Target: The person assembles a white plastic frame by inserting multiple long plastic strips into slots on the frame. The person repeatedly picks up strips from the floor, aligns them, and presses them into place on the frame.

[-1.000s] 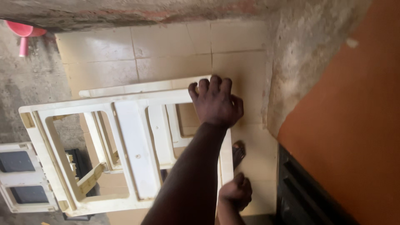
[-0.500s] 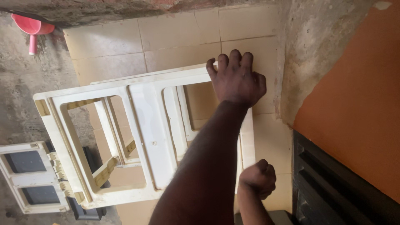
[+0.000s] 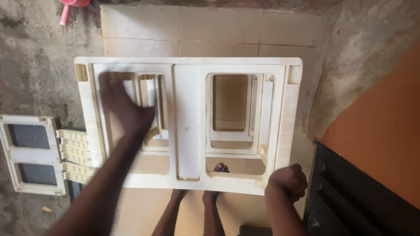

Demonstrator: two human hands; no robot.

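One item in hand: a cream plastic frame [image 3: 188,122], a moulded panel with two large rectangular openings and a solid centre bar, is being held flat over the tiled floor [image 3: 245,30].
Frame handling: it is looking rigid, thin-walled and probably light; the ribs and edges are appearing the safest places to grip, while the thin rails around the openings are likely flexing or cracking under load.
Right hand [image 3: 286,181]: at 5 o'clock of the frame, it is closing in a fist around the lower right corner rail.
Left hand [image 3: 127,111]: at 9 o'clock, motion-blurred, it is lying across the left opening; finger spread cannot be told.
Feet [image 3: 214,196]: showing at 6 o'clock, below the frame.
Surroundings: a second cream panel [image 3: 33,153] is lying at 8 o'clock; an orange wall [image 3: 385,126] is standing at 3 o'clock; a pink scoop [image 3: 70,6] is lying at 11 o'clock.
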